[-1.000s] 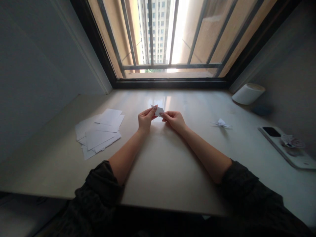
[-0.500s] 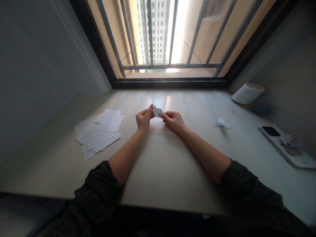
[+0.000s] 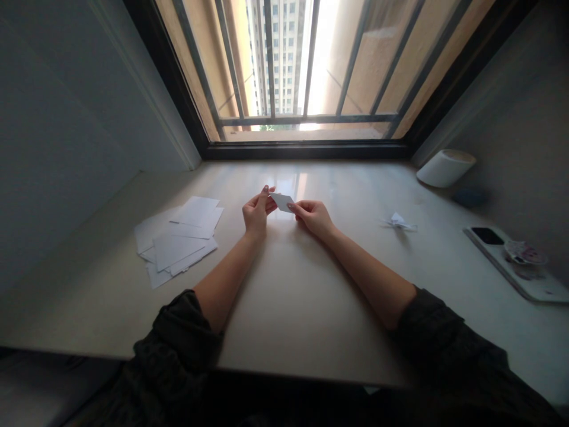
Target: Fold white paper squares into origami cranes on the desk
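A small folded piece of white paper (image 3: pixel 283 203) with slanted, pointed ends is held up over the white surface, between my two hands. My right hand (image 3: pixel 313 216) pinches its right end between thumb and fingers. At its left corner, my left hand (image 3: pixel 256 214) has the thumb raised beside the tip and the other fingers curled behind the paper. How firmly the left fingers grip is hard to see. To the left of my left hand lies a loose stack of white paper sheets (image 3: pixel 182 240), overlapping at angles.
A small folded white paper piece (image 3: pixel 399 222) rests right of my right hand. Farther right are a phone (image 3: pixel 511 264) with a round grip on its back and a white cylindrical object (image 3: pixel 446 168) by the wall. A barred window (image 3: pixel 306 151) closes off the far side.
My left hand has shifted slightly left, and its thumb has slid off the paper's face, so more of the left corner shows. My right hand keeps its pinch almost unmoved.
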{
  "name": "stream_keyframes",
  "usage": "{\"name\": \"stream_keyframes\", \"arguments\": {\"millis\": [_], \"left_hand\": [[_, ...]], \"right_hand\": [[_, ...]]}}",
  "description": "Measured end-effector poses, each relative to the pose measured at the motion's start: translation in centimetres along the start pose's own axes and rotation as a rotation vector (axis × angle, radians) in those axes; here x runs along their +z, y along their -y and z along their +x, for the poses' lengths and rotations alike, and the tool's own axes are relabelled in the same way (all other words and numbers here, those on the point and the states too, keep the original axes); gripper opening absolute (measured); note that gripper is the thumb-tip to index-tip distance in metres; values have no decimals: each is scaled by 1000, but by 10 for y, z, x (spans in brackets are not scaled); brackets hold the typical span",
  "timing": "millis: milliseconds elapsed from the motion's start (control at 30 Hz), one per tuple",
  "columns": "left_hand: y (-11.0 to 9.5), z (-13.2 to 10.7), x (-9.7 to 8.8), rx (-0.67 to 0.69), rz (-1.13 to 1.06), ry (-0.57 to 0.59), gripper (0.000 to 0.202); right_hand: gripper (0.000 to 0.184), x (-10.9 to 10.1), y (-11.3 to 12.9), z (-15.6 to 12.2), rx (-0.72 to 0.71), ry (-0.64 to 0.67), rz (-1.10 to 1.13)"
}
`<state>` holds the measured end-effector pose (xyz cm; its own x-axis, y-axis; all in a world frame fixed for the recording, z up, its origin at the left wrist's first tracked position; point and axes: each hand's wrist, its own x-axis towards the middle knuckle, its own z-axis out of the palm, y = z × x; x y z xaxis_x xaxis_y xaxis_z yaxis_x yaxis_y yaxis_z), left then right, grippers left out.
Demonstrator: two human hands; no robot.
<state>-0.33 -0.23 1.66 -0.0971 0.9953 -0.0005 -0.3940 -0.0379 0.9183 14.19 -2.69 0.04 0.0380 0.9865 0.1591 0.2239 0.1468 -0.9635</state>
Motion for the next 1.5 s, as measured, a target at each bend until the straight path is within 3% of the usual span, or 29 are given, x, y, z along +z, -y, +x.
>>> {"name": "stream_keyframes", "arguments": {"millis": [300,733,1200,1333,1500], "left_hand": [[4,-2,1,-46,33,155,53],[5,-2,2,9,6,-24,43],[4,-2,1,9,23,-60,53],[1,-3,0,-81,31,15,63],[4,-5,0,-58,187,247,49]], "right_hand": [[49,0,0,-1,25,-39,51],[50,2,3,-1,-34,15,-10],[52,3,6,-4,-12,30,8],[51,2,10,-5,6,-33,46],[49,-1,11,-4,10,-116,91]]}}
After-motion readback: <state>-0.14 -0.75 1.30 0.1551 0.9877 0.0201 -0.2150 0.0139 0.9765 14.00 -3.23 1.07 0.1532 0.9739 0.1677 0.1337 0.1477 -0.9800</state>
